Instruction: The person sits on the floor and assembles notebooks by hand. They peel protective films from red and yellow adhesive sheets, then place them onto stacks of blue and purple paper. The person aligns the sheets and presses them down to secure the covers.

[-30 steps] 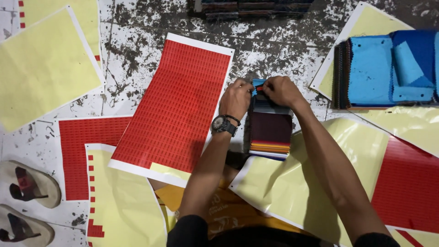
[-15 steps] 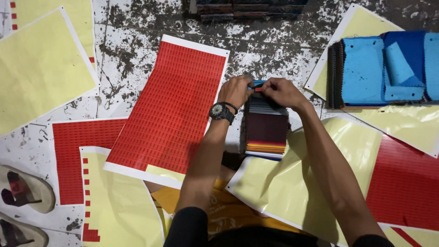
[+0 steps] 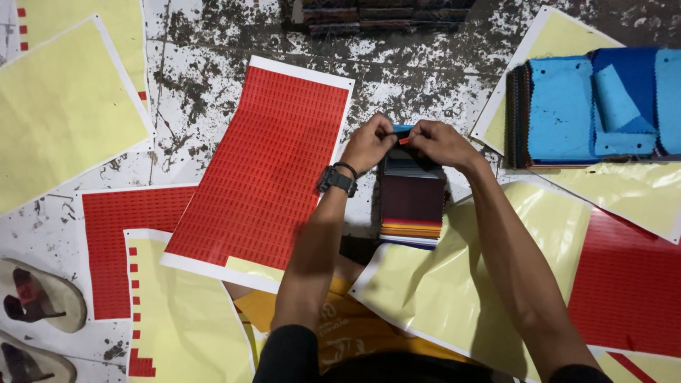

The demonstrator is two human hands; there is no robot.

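My left hand (image 3: 369,144) and my right hand (image 3: 441,144) meet over the far end of a stack of cloth swatches (image 3: 411,206), dark maroon on top with orange, yellow and white edges showing at its near end. Between the fingertips of both hands is a small red sticker (image 3: 403,140). A black watch sits on my left wrist. Just left of my left hand lies a large sheet of red stickers (image 3: 262,167) with a white border.
Yellow backing sheets (image 3: 64,117) and more red sticker sheets (image 3: 628,284) cover the stained floor. A pile of blue cloth swatches (image 3: 596,106) lies at the right. Two sandals (image 3: 35,305) rest at the lower left. A dark stack (image 3: 376,14) sits at the top edge.
Both hands have lifted slightly off the top of the swatch stack and now pinch a small red sticker between them. The view has shifted a little.
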